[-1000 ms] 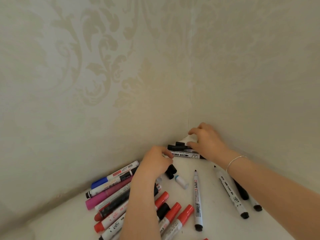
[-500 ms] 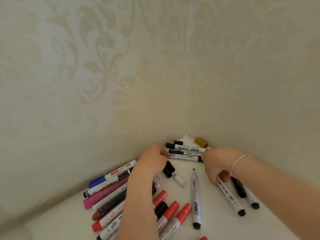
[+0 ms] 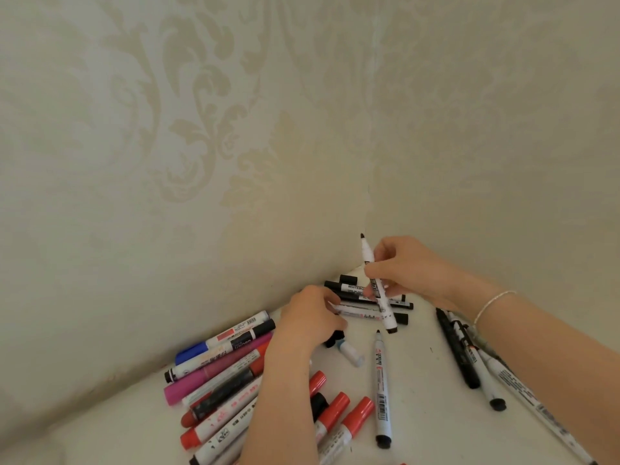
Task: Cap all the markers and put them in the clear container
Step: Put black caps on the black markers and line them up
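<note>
Here, the right hand [image 3: 402, 270] pinches an uncapped white marker [image 3: 377, 286] at mid-barrel, tip up, lifted above a stack of capped markers [image 3: 355, 290] in the wall corner. The left hand [image 3: 312, 317] curls over something dark on the table; what it grips, I cannot tell. No clear container shows. The marker looks light, rigid and smooth, so the barrel's middle seems the steadiest hold for capping.

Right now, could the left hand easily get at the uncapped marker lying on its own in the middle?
Probably yes. That lone uncapped marker lies just right of the left hand with bare table around it and nothing on top.
</note>
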`<act>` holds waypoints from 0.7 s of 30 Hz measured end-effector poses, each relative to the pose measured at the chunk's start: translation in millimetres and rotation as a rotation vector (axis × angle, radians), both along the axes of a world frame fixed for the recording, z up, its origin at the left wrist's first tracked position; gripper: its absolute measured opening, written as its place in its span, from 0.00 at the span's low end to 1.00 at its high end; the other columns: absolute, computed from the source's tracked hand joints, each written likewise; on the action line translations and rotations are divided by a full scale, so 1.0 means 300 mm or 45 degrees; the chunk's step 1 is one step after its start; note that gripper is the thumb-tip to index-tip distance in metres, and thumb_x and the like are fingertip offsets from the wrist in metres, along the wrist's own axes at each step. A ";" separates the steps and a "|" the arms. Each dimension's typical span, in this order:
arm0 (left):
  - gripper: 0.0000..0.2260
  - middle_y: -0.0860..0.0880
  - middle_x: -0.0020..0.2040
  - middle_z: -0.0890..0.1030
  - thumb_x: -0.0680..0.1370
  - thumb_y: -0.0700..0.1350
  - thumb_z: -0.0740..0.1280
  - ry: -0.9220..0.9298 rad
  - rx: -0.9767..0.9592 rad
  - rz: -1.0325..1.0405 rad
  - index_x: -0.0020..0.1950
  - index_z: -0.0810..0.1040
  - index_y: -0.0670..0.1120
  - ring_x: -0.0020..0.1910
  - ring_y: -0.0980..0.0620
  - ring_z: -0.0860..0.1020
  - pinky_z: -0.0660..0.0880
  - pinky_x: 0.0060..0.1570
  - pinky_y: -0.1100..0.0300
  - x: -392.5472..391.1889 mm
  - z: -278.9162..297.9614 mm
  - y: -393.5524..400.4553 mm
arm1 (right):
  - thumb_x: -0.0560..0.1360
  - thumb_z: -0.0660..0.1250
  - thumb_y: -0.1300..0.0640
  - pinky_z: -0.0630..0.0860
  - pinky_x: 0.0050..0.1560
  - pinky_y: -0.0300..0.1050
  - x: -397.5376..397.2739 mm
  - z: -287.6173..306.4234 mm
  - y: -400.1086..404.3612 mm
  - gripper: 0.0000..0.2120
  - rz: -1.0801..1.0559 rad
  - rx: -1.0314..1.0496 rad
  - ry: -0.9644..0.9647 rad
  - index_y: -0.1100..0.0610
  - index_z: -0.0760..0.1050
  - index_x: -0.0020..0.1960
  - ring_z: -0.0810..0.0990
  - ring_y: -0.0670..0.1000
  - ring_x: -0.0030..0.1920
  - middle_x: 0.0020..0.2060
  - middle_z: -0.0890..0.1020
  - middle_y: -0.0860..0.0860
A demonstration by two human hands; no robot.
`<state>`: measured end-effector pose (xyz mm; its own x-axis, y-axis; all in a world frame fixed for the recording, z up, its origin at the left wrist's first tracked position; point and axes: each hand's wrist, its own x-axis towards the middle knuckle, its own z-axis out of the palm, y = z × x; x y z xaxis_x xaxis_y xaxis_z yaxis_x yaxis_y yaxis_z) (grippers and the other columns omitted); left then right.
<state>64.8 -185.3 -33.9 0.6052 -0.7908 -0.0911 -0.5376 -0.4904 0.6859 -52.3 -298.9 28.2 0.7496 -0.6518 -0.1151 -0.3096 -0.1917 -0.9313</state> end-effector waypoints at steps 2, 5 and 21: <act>0.17 0.50 0.53 0.80 0.72 0.42 0.73 -0.020 0.016 0.029 0.60 0.78 0.48 0.51 0.52 0.79 0.76 0.56 0.56 0.002 -0.006 -0.001 | 0.73 0.67 0.68 0.83 0.40 0.48 0.003 -0.005 0.004 0.06 -0.054 -0.028 -0.035 0.61 0.70 0.44 0.83 0.55 0.34 0.41 0.80 0.59; 0.12 0.50 0.49 0.79 0.72 0.42 0.72 -0.077 0.033 0.051 0.55 0.79 0.47 0.46 0.52 0.78 0.77 0.49 0.59 -0.003 -0.002 -0.002 | 0.74 0.67 0.67 0.81 0.33 0.43 0.010 -0.011 0.004 0.05 -0.076 -0.061 -0.077 0.63 0.71 0.46 0.80 0.51 0.29 0.39 0.79 0.59; 0.03 0.45 0.42 0.84 0.80 0.39 0.63 1.151 -0.947 0.526 0.49 0.76 0.43 0.45 0.53 0.80 0.71 0.39 0.63 0.027 0.061 0.010 | 0.73 0.64 0.67 0.69 0.21 0.39 -0.001 0.031 0.066 0.09 0.147 -0.246 -0.086 0.60 0.77 0.51 0.71 0.44 0.18 0.33 0.77 0.54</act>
<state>73.0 -182.4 -15.5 0.7746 -0.5944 -0.2160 0.3745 0.1559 0.9140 -52.6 -279.1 37.6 0.8221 -0.5665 0.0566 -0.2136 -0.3991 -0.8917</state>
